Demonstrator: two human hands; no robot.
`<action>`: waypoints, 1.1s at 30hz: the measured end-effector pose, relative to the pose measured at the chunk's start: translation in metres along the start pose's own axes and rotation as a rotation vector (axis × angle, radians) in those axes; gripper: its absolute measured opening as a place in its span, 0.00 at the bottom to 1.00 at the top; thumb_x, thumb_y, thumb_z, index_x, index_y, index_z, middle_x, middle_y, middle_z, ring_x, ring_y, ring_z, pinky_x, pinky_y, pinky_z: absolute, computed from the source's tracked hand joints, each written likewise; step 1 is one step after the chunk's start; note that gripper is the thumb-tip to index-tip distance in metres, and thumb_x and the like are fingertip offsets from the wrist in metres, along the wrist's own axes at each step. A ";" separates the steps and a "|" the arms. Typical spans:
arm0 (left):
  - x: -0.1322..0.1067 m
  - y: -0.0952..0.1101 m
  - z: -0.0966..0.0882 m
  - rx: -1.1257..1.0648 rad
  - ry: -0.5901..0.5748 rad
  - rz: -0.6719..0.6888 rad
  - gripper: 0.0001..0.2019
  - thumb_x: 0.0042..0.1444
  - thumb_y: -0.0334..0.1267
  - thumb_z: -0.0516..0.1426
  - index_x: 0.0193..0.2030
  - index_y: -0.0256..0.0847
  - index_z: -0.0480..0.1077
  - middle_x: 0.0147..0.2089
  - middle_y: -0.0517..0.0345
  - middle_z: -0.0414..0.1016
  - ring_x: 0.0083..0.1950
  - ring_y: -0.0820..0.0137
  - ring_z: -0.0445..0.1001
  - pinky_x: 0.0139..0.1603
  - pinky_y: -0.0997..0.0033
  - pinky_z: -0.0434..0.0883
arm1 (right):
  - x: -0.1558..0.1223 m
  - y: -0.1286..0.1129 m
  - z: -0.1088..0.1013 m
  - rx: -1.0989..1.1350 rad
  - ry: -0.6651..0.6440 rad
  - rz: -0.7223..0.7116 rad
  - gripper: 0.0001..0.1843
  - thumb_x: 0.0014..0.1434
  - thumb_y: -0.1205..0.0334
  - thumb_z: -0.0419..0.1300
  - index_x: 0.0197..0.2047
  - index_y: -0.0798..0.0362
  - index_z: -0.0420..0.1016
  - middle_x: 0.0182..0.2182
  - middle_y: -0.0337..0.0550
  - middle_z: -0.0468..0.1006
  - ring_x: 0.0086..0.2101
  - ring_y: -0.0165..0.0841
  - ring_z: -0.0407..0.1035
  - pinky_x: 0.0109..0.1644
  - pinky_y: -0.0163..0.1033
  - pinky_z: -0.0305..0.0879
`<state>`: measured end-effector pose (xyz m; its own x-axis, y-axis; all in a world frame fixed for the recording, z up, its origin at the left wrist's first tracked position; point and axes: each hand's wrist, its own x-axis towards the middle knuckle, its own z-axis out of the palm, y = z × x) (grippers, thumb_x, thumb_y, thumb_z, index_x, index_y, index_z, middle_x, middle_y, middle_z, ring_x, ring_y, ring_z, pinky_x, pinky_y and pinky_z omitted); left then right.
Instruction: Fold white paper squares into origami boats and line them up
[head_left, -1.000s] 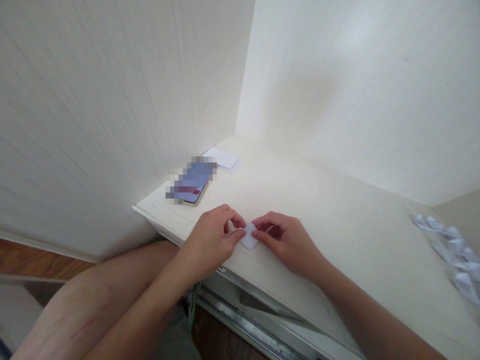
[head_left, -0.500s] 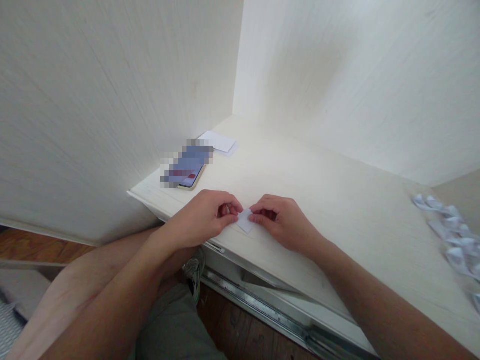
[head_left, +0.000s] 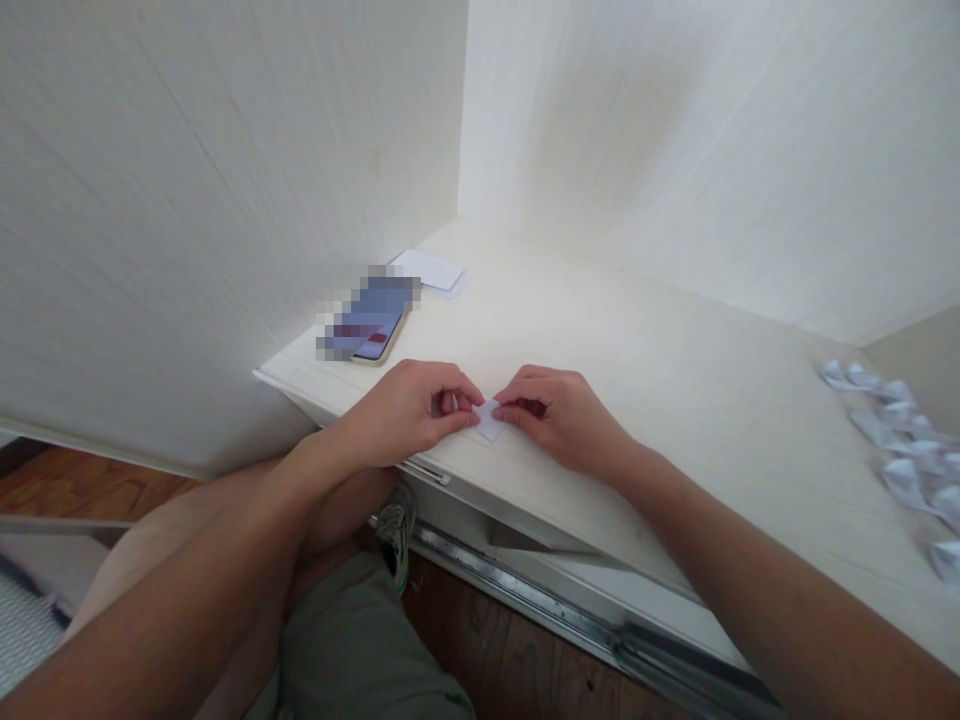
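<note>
A small white piece of folded paper (head_left: 489, 422) lies between my hands, just above or on the white tabletop (head_left: 645, 400) near its front edge. My left hand (head_left: 424, 405) pinches its left side between thumb and fingertips. From the other side, my right hand (head_left: 559, 415) grips the right corner the same way, with its fingers curled in. The fingertips cover the paper's upper edges, and one corner points toward me.
A phone (head_left: 382, 335), partly pixelated, rests at the left by the wall. Behind it lie white paper sheets (head_left: 431, 268). Several small folded white paper pieces (head_left: 904, 470) stand in rows at the far right. Below the front edge runs a metal rail (head_left: 480, 570).
The whole view has shifted slightly, so the table and hands appear a little higher. Both hands keep their pinch on the paper, with only slight finger movement.
</note>
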<state>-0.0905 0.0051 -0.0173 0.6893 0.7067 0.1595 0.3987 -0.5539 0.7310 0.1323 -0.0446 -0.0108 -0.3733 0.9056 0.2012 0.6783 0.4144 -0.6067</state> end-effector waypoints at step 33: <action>-0.024 0.000 -0.004 0.219 -0.027 0.218 0.09 0.68 0.32 0.55 0.43 0.45 0.78 0.36 0.57 0.77 0.35 0.71 0.74 0.30 0.75 0.72 | -0.010 -0.015 -0.002 -0.242 0.020 -0.301 0.17 0.70 0.71 0.51 0.36 0.54 0.80 0.27 0.44 0.78 0.29 0.35 0.69 0.33 0.43 0.67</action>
<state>-0.1090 -0.0100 -0.0180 0.7874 0.5508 0.2768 0.3588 -0.7746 0.5208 0.1264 -0.0596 -0.0022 -0.5676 0.7409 0.3589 0.6711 0.6689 -0.3196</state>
